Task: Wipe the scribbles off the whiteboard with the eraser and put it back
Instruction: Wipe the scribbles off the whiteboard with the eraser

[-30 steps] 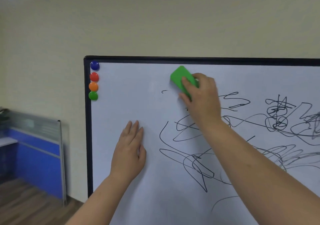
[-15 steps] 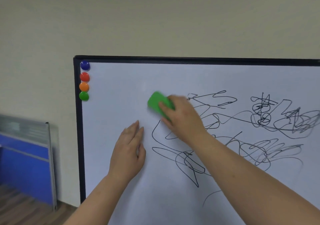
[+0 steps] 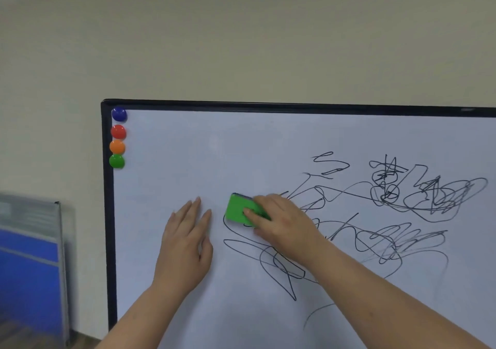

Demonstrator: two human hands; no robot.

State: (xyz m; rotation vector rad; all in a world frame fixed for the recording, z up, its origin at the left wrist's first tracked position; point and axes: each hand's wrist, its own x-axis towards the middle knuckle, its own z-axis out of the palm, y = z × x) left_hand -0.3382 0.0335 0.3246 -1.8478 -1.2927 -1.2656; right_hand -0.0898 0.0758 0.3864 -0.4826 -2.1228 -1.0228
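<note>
A black-framed whiteboard [image 3: 188, 147] fills the lower right of the view. Black scribbles [image 3: 389, 214] cover its middle and right part. My right hand [image 3: 284, 228] presses a green eraser [image 3: 237, 210] flat against the board at the left edge of the scribbles, fingers over its right half. My left hand [image 3: 185, 244] lies flat on the bare board just left of the eraser, fingers together and pointing up, holding nothing. The strip of board above the eraser is wiped clean.
Blue, red, orange and green magnets [image 3: 118, 138] sit in a column at the board's top left corner. A blue office partition [image 3: 29, 262] stands against the beige wall at the lower left, over a wooden floor.
My right hand has dragged the eraser down the board from near the top edge to the left end of the scribbles, wiping marks along the way. My left hand stayed in place.
</note>
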